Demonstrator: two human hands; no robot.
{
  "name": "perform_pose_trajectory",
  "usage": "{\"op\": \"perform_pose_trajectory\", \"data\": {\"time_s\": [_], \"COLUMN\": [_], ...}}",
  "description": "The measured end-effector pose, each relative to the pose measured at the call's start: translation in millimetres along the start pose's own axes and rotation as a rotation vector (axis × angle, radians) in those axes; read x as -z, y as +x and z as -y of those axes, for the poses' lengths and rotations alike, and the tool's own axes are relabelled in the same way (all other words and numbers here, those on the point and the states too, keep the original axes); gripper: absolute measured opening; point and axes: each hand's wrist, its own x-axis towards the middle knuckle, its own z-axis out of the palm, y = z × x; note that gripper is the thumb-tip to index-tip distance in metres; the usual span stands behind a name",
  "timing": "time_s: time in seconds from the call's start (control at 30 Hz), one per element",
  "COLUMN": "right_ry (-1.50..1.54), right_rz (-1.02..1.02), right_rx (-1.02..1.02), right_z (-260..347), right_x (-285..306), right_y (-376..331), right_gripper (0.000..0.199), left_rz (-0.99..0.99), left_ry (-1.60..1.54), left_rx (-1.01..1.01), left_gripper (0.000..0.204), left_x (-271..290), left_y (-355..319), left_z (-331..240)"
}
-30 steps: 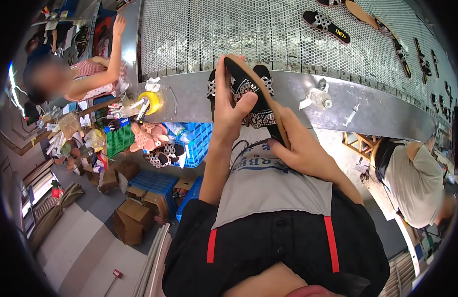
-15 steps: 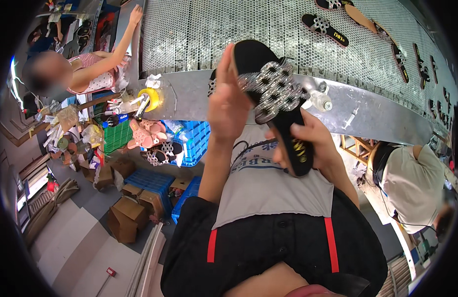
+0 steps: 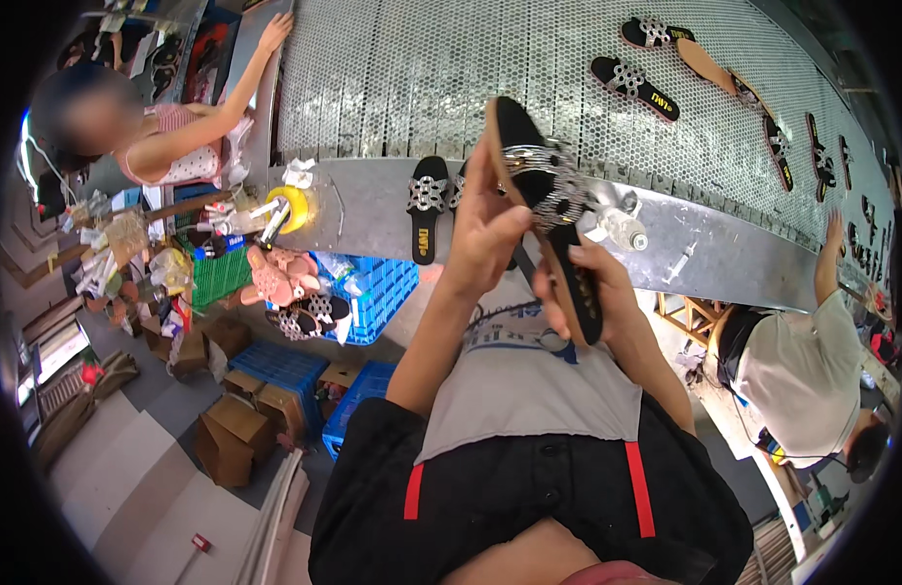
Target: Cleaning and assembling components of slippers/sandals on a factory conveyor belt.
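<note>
Head view, looking down: we hold a black sandal (image 3: 549, 210) up in front of our chest, above the metal desk (image 3: 373, 210), tilted on edge so its studded strap faces us, seemingly for a close look. Our left hand (image 3: 485, 229) steadies the toe end, fingers pressed along its side; our right hand (image 3: 592, 292) grips the heel, fingers curled around the sole. A second sandal (image 3: 427, 207) lies flat on the desk just beyond. Our hands hide part of the sole, and the desk's far end is cut off.
</note>
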Motion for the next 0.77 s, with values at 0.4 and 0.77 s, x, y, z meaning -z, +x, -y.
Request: {"op": "perform_pose_trajectory", "data": {"time_s": [0.4,0.77], "right_ry": [-0.612,-1.413], "right_rz": [-0.448,-0.655], "right_rx": [0.116,0.733], "right_z": [-83,-140], "right_x": [181,240], "right_y": [45,45], "right_gripper": [0.029,0.015], "left_rz": [-0.492,0.108], "left_ry": [1.411,2.194], "left_rx": [-0.218,-0.733], "left_gripper": [0.08,0.055], "left_x": [346,352], "left_y": [252,177], "left_z": [40,46]}}
